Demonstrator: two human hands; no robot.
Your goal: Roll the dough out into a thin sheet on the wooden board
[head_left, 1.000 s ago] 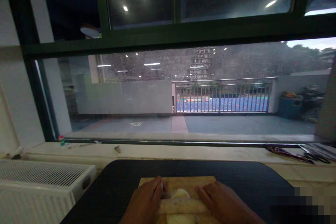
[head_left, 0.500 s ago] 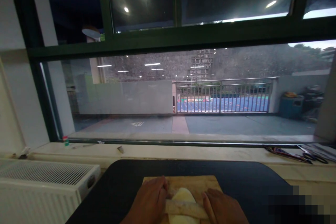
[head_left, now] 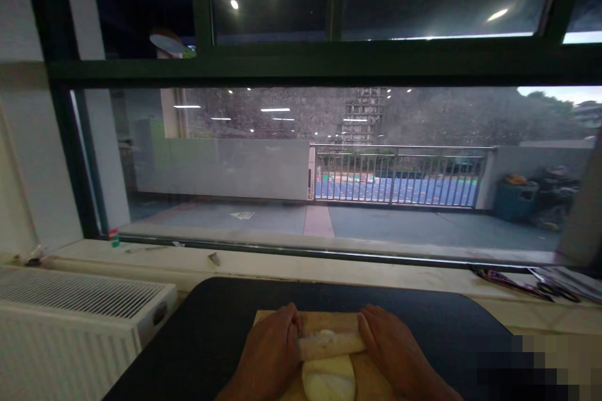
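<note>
A pale wooden rolling pin (head_left: 332, 345) lies crosswise over a flattened piece of dough (head_left: 329, 379). My left hand (head_left: 273, 348) is closed over the pin's left end, and my right hand (head_left: 388, 341) over its right end. Most of the dough shows on the near side of the pin, with a small bit past its far side. Beneath them is a wooden board (head_left: 324, 321), partly covered by my hands and forearms.
The board rests on a dark table (head_left: 226, 307) against a windowsill (head_left: 282, 263). On the sill are a small red-and-green container (head_left: 113, 238) and, at right, scissors (head_left: 559, 291) beside a wrapper (head_left: 508, 282). A white radiator (head_left: 84, 319) stands at left.
Both hands have pushed the rolling pin away from me across the dough, toward the board's far edge. The pin now lies straighter, and more dough shows in front of it.
</note>
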